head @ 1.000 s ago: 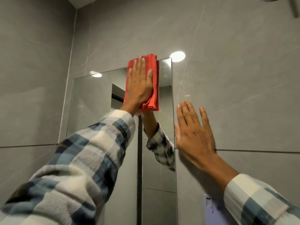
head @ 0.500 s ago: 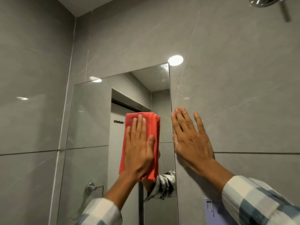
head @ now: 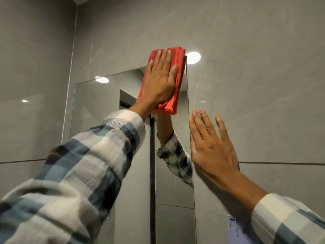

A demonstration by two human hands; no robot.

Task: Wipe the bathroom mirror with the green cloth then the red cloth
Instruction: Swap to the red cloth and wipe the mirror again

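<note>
The folded red cloth (head: 173,81) lies flat against the top right corner of the bathroom mirror (head: 105,106), its long axis running up and down along the mirror's right edge, and its upper end rides past the top edge onto the grey wall tile (head: 255,85). The left hand (head: 161,80) is the working hand and lies directly on the cloth: palm down, fingers straight, close together and pointing up, pressing the cloth to the glass and not gripping it; the cloth shows above the fingertips, to the right of the thumb and below the heel of the palm. The right hand (head: 211,148) holds nothing; it is spread flat on the tile just beside the mirror's right edge, lower than the cloth and apart from it, seemingly as a brace. Since the cloth sits at the topmost corner, the unwiped glass lies below and to the left, so the coming stroke would most likely run downward along that long axis. No green cloth is in view
</note>
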